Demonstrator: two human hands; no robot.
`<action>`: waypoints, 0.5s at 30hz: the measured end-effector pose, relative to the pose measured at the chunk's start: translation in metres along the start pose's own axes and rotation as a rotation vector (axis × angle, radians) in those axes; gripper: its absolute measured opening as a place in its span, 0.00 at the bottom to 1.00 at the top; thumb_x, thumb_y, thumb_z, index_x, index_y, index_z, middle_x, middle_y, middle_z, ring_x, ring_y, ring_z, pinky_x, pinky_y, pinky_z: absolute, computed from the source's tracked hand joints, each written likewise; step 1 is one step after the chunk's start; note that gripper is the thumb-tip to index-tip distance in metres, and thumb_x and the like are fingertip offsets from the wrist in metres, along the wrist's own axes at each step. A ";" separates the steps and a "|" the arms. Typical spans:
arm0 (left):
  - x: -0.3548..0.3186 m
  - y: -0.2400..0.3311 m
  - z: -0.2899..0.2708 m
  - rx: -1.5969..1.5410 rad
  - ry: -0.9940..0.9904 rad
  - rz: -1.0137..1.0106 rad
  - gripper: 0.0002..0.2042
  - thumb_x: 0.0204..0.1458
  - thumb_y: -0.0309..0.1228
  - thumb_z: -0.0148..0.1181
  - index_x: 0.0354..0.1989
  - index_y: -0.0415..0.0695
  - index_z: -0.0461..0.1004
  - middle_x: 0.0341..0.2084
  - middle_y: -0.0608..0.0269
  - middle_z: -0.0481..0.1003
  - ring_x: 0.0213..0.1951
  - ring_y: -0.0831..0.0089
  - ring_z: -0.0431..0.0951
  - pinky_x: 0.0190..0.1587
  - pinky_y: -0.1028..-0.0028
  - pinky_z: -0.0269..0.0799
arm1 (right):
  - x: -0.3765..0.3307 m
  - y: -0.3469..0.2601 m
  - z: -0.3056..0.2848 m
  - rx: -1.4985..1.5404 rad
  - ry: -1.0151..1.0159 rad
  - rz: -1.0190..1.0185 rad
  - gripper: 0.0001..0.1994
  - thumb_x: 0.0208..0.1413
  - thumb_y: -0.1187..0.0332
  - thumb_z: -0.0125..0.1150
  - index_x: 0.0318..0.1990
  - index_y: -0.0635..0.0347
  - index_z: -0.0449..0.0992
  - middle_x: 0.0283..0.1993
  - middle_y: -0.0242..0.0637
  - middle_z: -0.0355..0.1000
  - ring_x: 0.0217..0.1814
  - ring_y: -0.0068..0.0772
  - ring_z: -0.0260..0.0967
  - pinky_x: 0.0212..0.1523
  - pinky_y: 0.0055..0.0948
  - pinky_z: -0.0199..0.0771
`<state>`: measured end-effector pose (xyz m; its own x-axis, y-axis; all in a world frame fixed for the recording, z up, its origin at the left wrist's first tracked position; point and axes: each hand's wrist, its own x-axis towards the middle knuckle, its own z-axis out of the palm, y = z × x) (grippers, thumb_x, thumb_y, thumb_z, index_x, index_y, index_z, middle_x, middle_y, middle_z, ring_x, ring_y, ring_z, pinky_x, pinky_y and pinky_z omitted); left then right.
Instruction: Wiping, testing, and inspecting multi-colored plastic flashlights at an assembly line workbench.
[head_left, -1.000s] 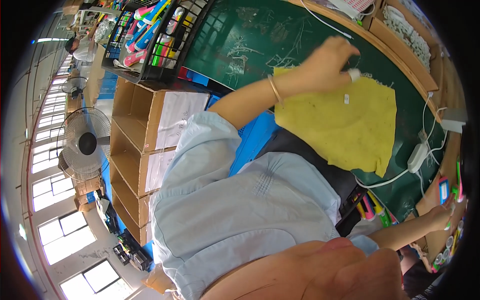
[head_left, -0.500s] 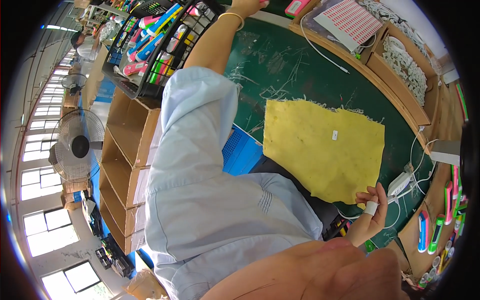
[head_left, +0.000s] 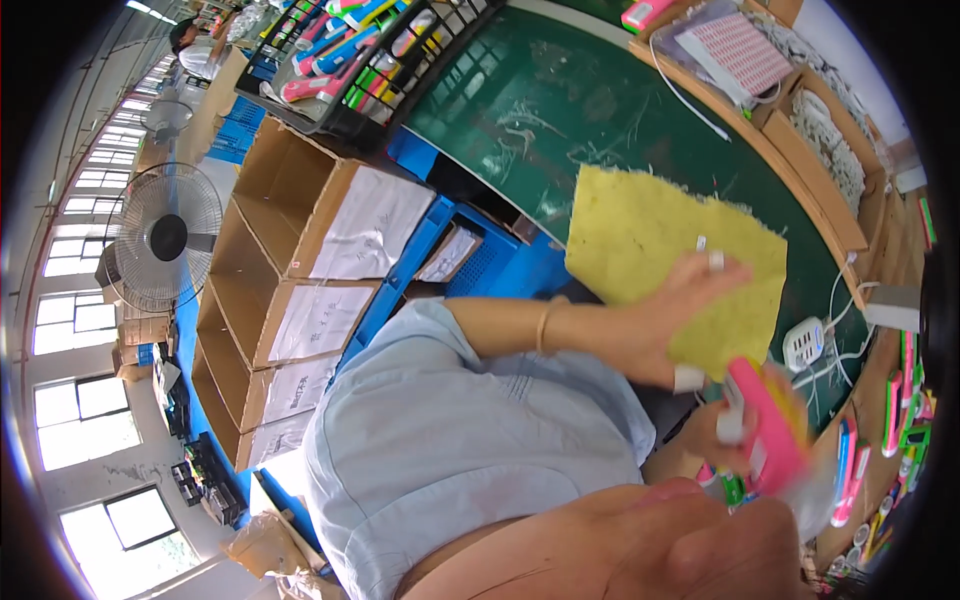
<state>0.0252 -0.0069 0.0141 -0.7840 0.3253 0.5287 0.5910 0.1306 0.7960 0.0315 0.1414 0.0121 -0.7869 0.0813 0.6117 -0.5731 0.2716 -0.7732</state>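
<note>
My left hand [head_left: 680, 310] is over a ragged yellow cloth [head_left: 625, 225] on the green tabletop. Its fingers are stretched out and the thumb is apart, with nothing seen in it; white tape wraps a finger and the thumb. Just beyond the fingertips a small white piece [head_left: 702, 243] lies on the cloth. My right hand [head_left: 715, 435], at the cloth's near right, grips a long pink plastic device [head_left: 765, 425]. Motion blurs its yellowish right side, and its kind is unclear. White tape shows on a right finger too.
A black wire basket [head_left: 400, 95] of coloured devices stands at the upper left, above cardboard compartments [head_left: 285, 220]. To the right are a white multi-port charger [head_left: 803, 345] with cables and more coloured devices [head_left: 895, 400]. A cardboard box [head_left: 815, 165] holds white cables. A fan [head_left: 168, 238] stands far left.
My left hand has come back from the far edge, where it held something pink, to over the cloth. My right hand has moved nearer and now holds the pink device.
</note>
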 end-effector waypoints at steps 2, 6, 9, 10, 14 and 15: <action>0.012 -0.025 -0.010 -0.188 -0.100 -0.227 0.42 0.39 0.37 0.63 0.61 0.37 0.44 0.56 0.50 0.51 0.58 0.60 0.51 0.60 0.65 0.44 | -0.003 -0.006 -0.002 0.109 -0.297 0.638 0.13 0.51 0.71 0.51 0.45 0.64 0.64 0.37 0.43 0.67 0.32 0.36 0.65 0.37 0.29 0.65; 0.007 -0.037 0.008 -0.804 0.005 -0.485 0.19 0.48 0.34 0.56 0.47 0.37 0.65 0.35 0.58 0.72 0.44 0.65 0.73 0.50 0.66 0.65 | -0.028 0.006 0.016 0.109 -0.346 0.429 0.19 0.53 0.68 0.52 0.51 0.68 0.62 0.42 0.44 0.66 0.40 0.32 0.65 0.39 0.26 0.65; 0.020 -0.039 0.014 -0.993 0.233 -0.683 0.13 0.51 0.34 0.53 0.40 0.39 0.62 0.31 0.59 0.71 0.37 0.64 0.75 0.39 0.66 0.73 | -0.030 0.015 0.000 0.025 -0.335 0.384 0.15 0.55 0.69 0.50 0.48 0.69 0.65 0.37 0.39 0.67 0.38 0.26 0.64 0.38 0.23 0.65; 0.027 -0.043 0.011 -1.000 0.215 -0.681 0.13 0.51 0.34 0.53 0.40 0.39 0.62 0.31 0.59 0.71 0.37 0.64 0.75 0.39 0.66 0.73 | -0.034 0.016 -0.003 0.035 -0.276 0.450 0.14 0.55 0.70 0.49 0.47 0.68 0.67 0.35 0.38 0.67 0.38 0.25 0.64 0.38 0.22 0.64; 0.049 -0.041 0.004 -0.872 0.100 -0.773 0.14 0.51 0.33 0.54 0.41 0.40 0.62 0.30 0.61 0.69 0.29 0.71 0.74 0.31 0.71 0.74 | -0.045 0.029 -0.021 0.066 -0.142 0.754 0.10 0.56 0.71 0.48 0.42 0.64 0.71 0.30 0.32 0.67 0.32 0.21 0.63 0.35 0.18 0.62; 0.055 -0.037 0.004 -0.938 0.057 -0.806 0.14 0.51 0.34 0.54 0.41 0.41 0.62 0.30 0.61 0.69 0.29 0.72 0.74 0.30 0.72 0.74 | -0.043 0.027 -0.020 0.073 -0.124 0.758 0.09 0.56 0.72 0.47 0.42 0.64 0.71 0.30 0.30 0.67 0.29 0.18 0.61 0.32 0.17 0.61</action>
<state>-0.0392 0.0097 0.0121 -0.8819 0.4187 -0.2166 -0.4098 -0.4539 0.7912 0.0545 0.1649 -0.0320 -0.9879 0.1105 -0.1089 0.1221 0.1206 -0.9852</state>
